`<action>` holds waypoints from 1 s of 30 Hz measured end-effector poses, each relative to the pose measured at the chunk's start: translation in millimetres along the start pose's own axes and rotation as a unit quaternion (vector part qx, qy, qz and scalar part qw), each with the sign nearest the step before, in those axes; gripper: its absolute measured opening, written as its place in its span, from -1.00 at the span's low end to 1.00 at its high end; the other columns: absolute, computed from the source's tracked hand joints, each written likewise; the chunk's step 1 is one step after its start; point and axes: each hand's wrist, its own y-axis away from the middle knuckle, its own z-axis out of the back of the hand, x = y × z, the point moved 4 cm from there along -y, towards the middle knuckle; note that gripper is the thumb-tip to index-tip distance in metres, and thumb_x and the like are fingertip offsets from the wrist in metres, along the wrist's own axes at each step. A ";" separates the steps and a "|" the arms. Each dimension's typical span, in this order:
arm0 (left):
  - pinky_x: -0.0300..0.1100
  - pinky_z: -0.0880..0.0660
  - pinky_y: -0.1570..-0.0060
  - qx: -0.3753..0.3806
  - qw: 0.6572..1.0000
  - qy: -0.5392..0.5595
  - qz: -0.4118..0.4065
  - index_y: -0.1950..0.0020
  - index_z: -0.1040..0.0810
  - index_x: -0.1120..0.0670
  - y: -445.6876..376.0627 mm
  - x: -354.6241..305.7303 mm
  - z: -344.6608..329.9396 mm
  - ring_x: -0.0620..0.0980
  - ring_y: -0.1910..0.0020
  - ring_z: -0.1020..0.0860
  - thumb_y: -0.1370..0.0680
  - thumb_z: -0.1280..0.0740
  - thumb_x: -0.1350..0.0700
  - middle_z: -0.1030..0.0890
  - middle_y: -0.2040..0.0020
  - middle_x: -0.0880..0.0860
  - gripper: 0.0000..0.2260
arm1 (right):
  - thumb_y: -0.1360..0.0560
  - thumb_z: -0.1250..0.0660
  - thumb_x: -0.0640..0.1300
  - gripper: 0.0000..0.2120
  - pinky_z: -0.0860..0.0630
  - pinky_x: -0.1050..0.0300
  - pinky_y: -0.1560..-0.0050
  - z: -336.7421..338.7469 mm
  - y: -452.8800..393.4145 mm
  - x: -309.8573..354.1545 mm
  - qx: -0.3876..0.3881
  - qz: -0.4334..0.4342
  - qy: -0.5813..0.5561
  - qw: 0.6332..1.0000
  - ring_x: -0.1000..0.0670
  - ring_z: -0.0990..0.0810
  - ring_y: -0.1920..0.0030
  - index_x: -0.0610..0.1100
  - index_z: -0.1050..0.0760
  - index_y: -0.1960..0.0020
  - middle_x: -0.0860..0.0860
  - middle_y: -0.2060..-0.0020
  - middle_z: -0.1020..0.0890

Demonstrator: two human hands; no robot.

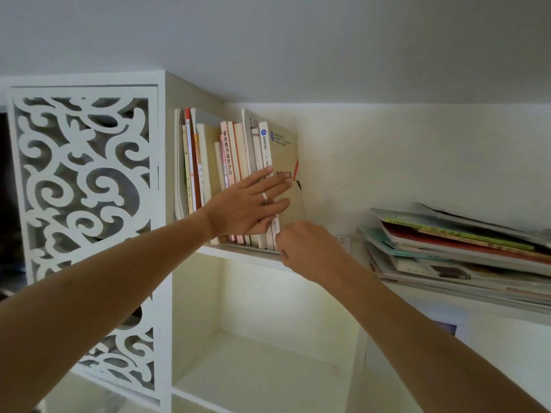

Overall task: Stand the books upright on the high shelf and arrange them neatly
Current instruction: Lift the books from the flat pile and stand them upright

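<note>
Several books (208, 162) stand upright in a row on the high white shelf (238, 252), against the left side panel. The rightmost one is a tan-covered book (286, 150) with a white spine. My left hand (247, 204) lies flat with straight fingers across the spines and onto the tan cover, a ring on one finger. My right hand (304, 245) has curled fingers at the bottom front corner of the tan book; its fingertips are hidden, so the hold is unclear. A pile of flat books (453, 251) lies to the right.
A white carved fretwork panel (83, 180) closes the shelf unit on the left. Below the high shelf is an open white cubby (262, 338). The white wall (387, 162) runs behind, and the ceiling is close above.
</note>
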 end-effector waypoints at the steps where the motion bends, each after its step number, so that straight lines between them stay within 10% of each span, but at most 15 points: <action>1: 0.20 -0.08 -0.61 0.003 1.000 0.001 0.000 -0.39 -0.51 0.10 0.3 0.3 0.5 0.25 -0.58 -0.28 -0.71 -0.07 -0.04 -0.44 -0.50 0.26 -0.62 | -0.62 -0.24 -0.21 -0.89 -0.34 0.09 0.21 0.4 -1.3 0.9 0.014 0.004 -0.005 1.000 -0.06 -0.44 0.22 -0.11 -0.45 0.08 -0.01 0.28 -0.42; 10: 0.19 -0.08 -0.61 0.001 1.000 0.005 0.009 -0.32 -0.54 0.08 0.4 1.0 3.6 0.25 -0.51 -0.37 -0.70 -0.04 -0.05 -0.52 -0.37 0.24 -0.62 | -0.46 -0.29 -0.25 -0.90 -0.48 0.00 0.24 1.1 -8.3 -1.5 0.051 0.028 -0.054 0.997 -0.11 -0.50 0.29 -0.18 -0.45 0.23 -0.11 0.31 -0.56; 18: 0.19 -0.11 -0.60 -0.004 1.000 0.002 0.003 -0.33 -0.52 0.09 -0.6 -0.7 1.8 0.26 -0.49 -0.39 -0.71 -0.05 -0.07 -0.52 -0.37 0.25 -0.62 | -0.35 -0.40 -0.30 -0.90 -0.31 0.11 0.37 -6.0 9.4 7.8 -0.119 0.095 -0.068 0.986 -0.04 -0.42 0.36 -0.20 -0.48 0.21 -0.06 0.33 -0.53; 24: 0.20 -0.07 -0.61 -0.009 1.000 0.001 0.006 -0.33 -0.53 0.10 0.8 -2.2 1.3 0.26 -0.53 -0.35 -0.70 -0.04 -0.07 -0.49 -0.43 0.26 -0.60 | -0.25 -0.65 0.18 -0.55 -0.51 0.09 0.31 -26.1 10.0 23.1 -0.170 0.009 0.054 0.984 -0.01 -0.57 0.27 -0.14 -0.64 0.12 0.00 0.24 -0.60; 30: 0.20 -0.14 -0.59 -0.007 1.000 0.012 0.011 -0.30 -0.55 0.11 0.2 -0.6 1.2 0.25 -0.49 -0.40 -0.69 -0.03 -0.06 -0.53 -0.37 0.26 -0.58 | -0.36 -0.64 0.02 -0.75 -0.45 0.12 0.32 -27.3 9.1 28.7 -0.241 0.022 0.030 0.970 0.02 -0.54 0.31 -0.10 -0.64 0.23 0.02 0.33 -0.59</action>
